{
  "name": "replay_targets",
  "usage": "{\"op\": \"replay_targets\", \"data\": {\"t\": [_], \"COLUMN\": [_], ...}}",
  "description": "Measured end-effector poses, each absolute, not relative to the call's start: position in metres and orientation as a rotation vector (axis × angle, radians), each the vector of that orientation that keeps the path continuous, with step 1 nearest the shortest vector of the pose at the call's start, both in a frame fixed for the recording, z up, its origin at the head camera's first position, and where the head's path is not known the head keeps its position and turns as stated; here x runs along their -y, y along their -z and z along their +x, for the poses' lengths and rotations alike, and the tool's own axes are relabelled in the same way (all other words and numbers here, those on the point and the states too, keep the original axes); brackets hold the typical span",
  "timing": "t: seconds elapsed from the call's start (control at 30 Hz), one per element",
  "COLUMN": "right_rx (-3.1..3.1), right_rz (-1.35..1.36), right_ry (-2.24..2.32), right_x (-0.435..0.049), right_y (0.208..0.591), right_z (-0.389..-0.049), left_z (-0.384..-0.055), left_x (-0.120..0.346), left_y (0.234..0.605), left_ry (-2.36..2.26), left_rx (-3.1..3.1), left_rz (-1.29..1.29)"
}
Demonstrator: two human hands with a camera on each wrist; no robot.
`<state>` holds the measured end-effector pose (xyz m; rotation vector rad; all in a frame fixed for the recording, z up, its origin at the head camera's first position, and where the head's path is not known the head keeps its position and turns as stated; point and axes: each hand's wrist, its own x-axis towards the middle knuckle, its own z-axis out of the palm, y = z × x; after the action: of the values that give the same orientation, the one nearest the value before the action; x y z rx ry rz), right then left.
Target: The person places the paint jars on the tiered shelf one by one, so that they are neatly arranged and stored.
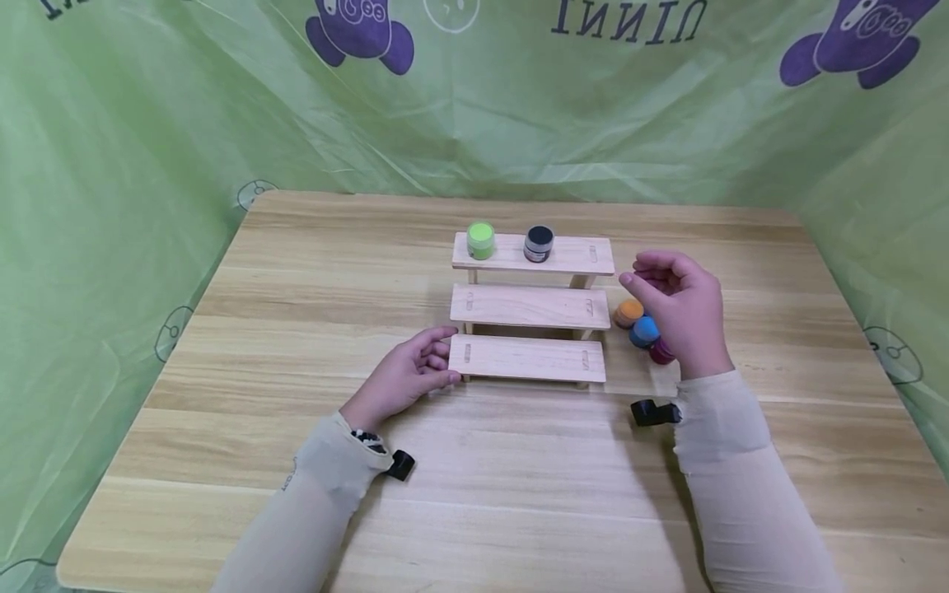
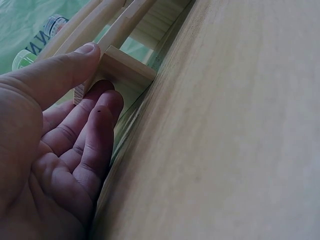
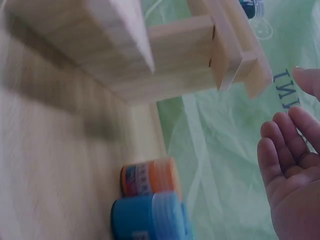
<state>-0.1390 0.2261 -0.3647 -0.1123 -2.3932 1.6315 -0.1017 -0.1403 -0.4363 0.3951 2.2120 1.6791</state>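
The pale wooden shelf (image 1: 519, 306) has three flat tiers. The left hand (image 1: 404, 371) grips its end; the right hand (image 1: 685, 309) is empty, fingers loose.

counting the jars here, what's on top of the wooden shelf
A green jar and a dark-lidded jar stand on its top step; the middle step and bottom step hold no jars. What lies under each jar is covered from view.

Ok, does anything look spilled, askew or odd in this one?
Nothing stands out: the wooden rack stands upright, the green jar and black jar sit upright on top, and no spill shows.
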Motion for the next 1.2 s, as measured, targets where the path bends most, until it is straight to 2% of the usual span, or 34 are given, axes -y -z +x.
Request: {"op": "replay_targets", "data": {"t": [0.67, 1.2], "right_rx": [2.373, 2.05], "right_rz": [-0.302, -0.584], "right_ry": [-1.603, -1.923], "right_x": [-0.263, -0.291], "right_y": [0.38, 0.405], "right_z": [-0.147, -0.151], "left_z": [-0.101, -0.103], "left_x": [0.15, 0.141], "left_y": [0.432, 0.438], "left_ry": [-1.673, -1.689], "left_rx": [-2.24, -2.203], "left_rz": [0.403, 0.391]}}
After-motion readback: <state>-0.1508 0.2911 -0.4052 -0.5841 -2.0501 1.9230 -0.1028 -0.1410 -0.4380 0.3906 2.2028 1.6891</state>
